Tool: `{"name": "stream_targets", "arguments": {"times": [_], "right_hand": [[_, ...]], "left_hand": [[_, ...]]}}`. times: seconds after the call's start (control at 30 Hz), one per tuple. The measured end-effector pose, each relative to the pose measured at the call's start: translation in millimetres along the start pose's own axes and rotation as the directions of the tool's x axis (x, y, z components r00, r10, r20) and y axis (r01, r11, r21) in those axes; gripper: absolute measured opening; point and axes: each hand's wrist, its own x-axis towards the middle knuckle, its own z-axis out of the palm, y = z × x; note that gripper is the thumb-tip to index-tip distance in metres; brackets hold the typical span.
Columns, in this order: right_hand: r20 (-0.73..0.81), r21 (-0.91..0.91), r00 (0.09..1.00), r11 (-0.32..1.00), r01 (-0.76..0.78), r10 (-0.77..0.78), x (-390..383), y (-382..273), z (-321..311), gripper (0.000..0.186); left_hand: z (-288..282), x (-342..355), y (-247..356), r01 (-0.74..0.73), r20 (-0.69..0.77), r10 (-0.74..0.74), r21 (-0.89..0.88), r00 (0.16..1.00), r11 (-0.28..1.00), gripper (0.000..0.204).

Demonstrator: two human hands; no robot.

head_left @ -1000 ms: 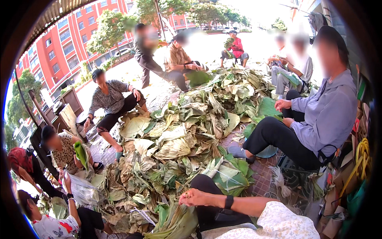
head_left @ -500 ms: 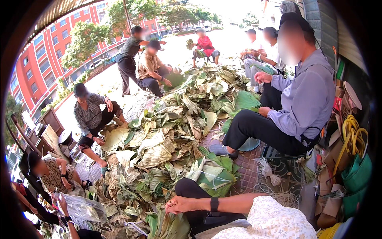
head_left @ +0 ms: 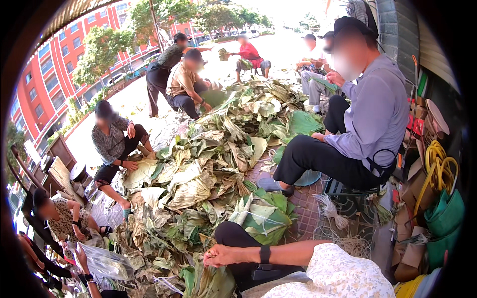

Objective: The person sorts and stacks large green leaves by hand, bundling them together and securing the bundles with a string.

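Observation:
My right hand [head_left: 218, 256], with a dark band on the wrist, is held over my black-trousered knee [head_left: 237, 233]. Its fingers are closed in a pinch; whatever is between them is too small to make out. Just under it stands a greenish-brown large leaf [head_left: 218, 284], partly folded. The white floral sleeve [head_left: 338, 270] of this arm fills the lower right. I do not see my left hand. Beyond my knee lies a tied bundle of green leaves [head_left: 268, 218] with a pale string round it.
A large heap of dried leaves [head_left: 194, 188] spreads ahead. Around it sit several people, among them a person in a lavender jacket [head_left: 367, 114] close on the right. A yellow hose coil [head_left: 437, 166] and white string [head_left: 332, 211] are at right; a clear plastic bag [head_left: 107, 260] is lower left.
My right hand keeps its pinch, nearly still. The person in lavender has brought a hand higher, near the face. At left, a person's hand has moved onto a pale leaf. The view shifts slightly.

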Motion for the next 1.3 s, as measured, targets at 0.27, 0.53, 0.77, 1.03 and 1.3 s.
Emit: {"name": "stream_targets", "arguments": {"times": [0.27,0.53,0.77,1.03,1.3], "right_hand": [[0.003,0.01,0.993,0.993,-0.118,0.118,-5,-17,5,0.016],[0.033,0.012,0.996,0.996,-0.083,0.083,-1,-16,7,0.023],[-0.15,0.0,0.983,0.995,-0.105,0.103,-5,-29,-18,0.017],[-0.142,-0.103,0.988,0.992,-0.075,0.06,8,-69,-18,0.022],[-0.136,-0.21,0.991,0.978,-0.013,-0.016,21,-70,-15,0.015]], "left_hand": [[155,50,-5,-0.542,-0.154,0.718,0.555,0.678,0.631,0.068],[186,41,-18,-0.618,-0.147,0.911,0.692,0.385,0.373,0.062],[197,18,-24,-0.568,-0.146,0.929,0.756,0.339,0.326,0.059],[179,4,-27,-0.694,-0.239,0.922,0.607,0.304,0.386,0.07],[183,-1,-22,-0.711,-0.232,0.913,0.573,0.336,0.407,0.061]]}}
